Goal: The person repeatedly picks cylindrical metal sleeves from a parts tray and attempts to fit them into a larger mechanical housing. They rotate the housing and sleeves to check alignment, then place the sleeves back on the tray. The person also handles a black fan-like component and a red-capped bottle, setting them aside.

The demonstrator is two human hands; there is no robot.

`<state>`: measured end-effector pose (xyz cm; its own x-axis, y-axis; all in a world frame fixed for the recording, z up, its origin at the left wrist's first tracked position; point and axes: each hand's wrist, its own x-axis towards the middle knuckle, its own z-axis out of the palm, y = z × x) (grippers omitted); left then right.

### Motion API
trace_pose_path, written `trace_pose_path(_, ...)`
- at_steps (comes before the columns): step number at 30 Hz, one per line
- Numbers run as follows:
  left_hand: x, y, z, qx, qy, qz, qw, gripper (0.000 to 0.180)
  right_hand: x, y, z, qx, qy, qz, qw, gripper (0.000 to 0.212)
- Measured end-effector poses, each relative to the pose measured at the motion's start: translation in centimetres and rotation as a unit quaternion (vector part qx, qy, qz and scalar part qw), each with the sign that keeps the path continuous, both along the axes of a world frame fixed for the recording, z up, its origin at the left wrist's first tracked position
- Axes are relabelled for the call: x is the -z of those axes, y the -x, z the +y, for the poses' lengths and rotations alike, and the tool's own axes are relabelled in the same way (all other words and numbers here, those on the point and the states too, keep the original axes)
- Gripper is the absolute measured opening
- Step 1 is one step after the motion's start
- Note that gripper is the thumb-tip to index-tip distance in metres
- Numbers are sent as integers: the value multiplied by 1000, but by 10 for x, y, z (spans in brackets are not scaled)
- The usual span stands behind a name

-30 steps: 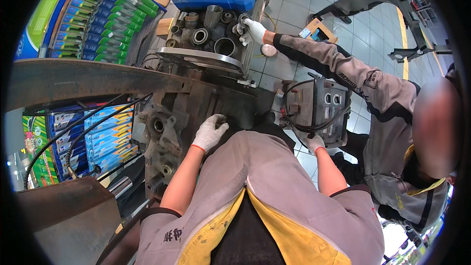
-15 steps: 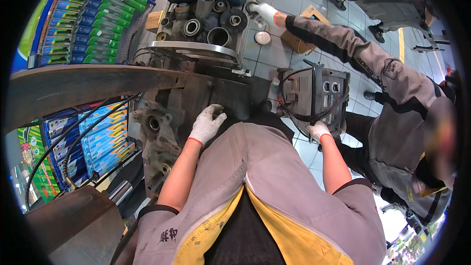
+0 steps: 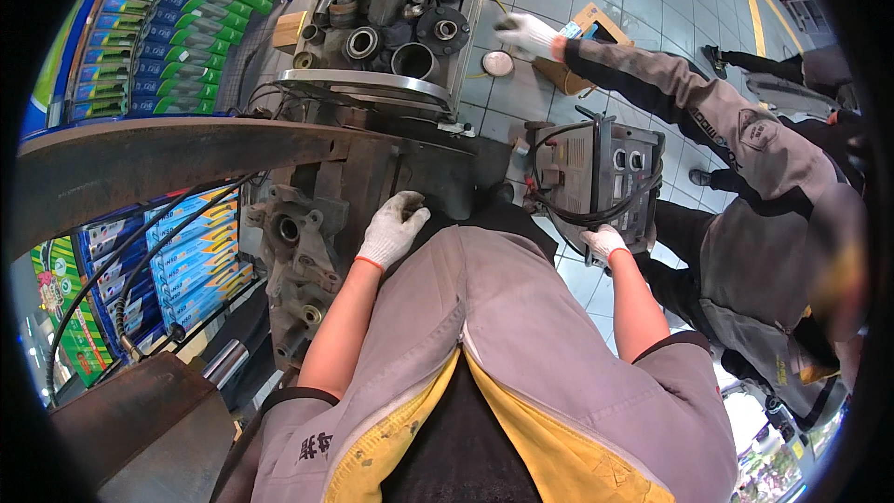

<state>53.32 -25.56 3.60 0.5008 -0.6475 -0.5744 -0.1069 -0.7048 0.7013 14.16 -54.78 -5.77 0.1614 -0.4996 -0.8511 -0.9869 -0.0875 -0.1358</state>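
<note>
Right of metal castings (image 3: pixel 312 247), the left hand (image 3: pixel 393 228) curls half-spread, while the right hand (image 3: pixel 603 241), grip unclear, touches a grey machine (image 3: pixel 570 172).

Printed lettering (image 3: pixel 314 447) on grey jacket (image 3: pixel 568 335), co-worker's sleeve (image 3: pixel 689 102) and blue boxes (image 3: pixel 194 247).

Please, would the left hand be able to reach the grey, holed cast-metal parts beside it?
Probably yes: the white-gloved left hand is close to the grey, holed cast-metal parts, and nothing visible stands between.

Left hand (image 3: pixel 392 231) loosely curled
</note>
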Motion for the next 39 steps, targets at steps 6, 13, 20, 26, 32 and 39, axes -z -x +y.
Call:
trace_pose_path(6,-9,3,-6,-5,14,-4,1000,43,9,8,2,60,-32,-11,998,38)
trace_pose_path(13,-5,3,-39,-28,13,38,999,35,39,29,15,81,65,-22,994,53)
trace_pose_path(20,21,-56,-145,-61,134,-209,967,29,102,38,67,331,105,-251,904,21)
trace_pose_path(26,94,-164,-213,-80,28,-437,896,34,86,35,63,724,-105,-218,646,17)
trace_pose_path(32,102,-168,-195,-45,52,-443,894,24,66,33,46,372,-66,-221,899,13)
trace_pose_path(39,95,-168,-197,-45,-5,-399,916,19,60,40,45,282,-68,-261,921,22)
